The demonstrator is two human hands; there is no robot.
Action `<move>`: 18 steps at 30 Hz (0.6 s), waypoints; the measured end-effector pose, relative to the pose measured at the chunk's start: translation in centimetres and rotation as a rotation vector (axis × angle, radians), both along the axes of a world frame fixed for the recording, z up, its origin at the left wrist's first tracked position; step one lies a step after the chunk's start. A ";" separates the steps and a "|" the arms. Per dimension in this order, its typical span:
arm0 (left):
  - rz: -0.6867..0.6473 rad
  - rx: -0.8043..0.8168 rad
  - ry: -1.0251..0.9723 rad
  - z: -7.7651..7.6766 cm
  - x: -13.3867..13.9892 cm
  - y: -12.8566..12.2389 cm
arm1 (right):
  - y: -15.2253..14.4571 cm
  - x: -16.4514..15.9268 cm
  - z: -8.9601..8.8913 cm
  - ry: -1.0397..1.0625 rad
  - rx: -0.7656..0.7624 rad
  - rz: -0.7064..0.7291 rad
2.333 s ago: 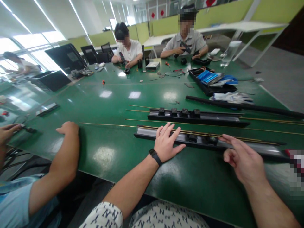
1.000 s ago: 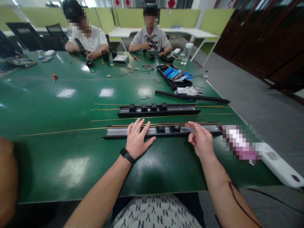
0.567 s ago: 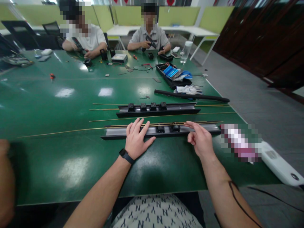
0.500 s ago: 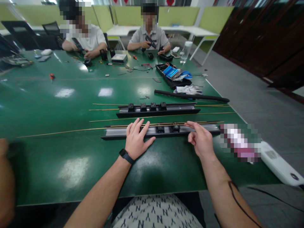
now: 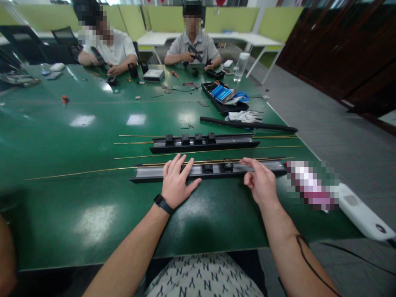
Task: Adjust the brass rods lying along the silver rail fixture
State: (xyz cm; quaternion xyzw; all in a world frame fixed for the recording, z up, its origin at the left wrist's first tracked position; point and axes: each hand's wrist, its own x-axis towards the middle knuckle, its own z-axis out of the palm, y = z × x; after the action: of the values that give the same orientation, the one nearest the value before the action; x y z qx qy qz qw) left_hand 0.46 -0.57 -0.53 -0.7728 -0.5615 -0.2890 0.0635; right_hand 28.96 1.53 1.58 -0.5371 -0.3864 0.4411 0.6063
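My left hand [image 5: 177,181], with a dark watch on its wrist, lies with fingers spread over a long black channel rail [image 5: 148,171]. Its fingertips rest across thin brass rods [image 5: 216,162] along the rail's far edge. On the same rail, my right hand [image 5: 260,177] has its fingertips pressed together at the rods, and its other fingers are curled. Between the hands, two small black blocks [image 5: 228,166] sit in the rail's grey groove. One long brass rod [image 5: 77,173] runs out past the rail's left end. Part of the rail is hidden under my left hand.
Beyond lies a second rail [image 5: 204,145] with several black blocks, and loose brass rods [image 5: 139,156] around it. Farther back are a black tube [image 5: 262,126], white gloves [image 5: 244,116] and a black tray [image 5: 222,108]. Two people work across the table; another person's arm [image 5: 6,255] is at left.
The long brass rod has slid slightly to the right along the near rail. Both hands stay nearly in place. The other person's arm at the left edge has drawn back.
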 end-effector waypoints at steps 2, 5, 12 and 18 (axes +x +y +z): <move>-0.001 0.000 -0.002 0.0 0.0 0.0 | 0.1 0.1 -0.1 0.010 0.007 -0.027; -0.002 -0.001 -0.001 0.0 0.0 0.0 | 0.0 0.0 0.0 0.011 0.010 0.003; -0.002 0.003 0.000 0.0 0.0 0.0 | -0.2 -0.1 0.1 -0.005 0.002 0.052; -0.004 0.012 0.007 0.0 -0.1 -0.1 | 0.0 0.1 0.0 0.014 0.016 0.001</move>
State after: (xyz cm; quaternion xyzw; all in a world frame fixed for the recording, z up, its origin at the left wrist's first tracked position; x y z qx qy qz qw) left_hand 0.40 -0.63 -0.55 -0.7745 -0.5579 -0.2898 0.0693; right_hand 29.01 1.53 1.56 -0.5289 -0.3860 0.4419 0.6132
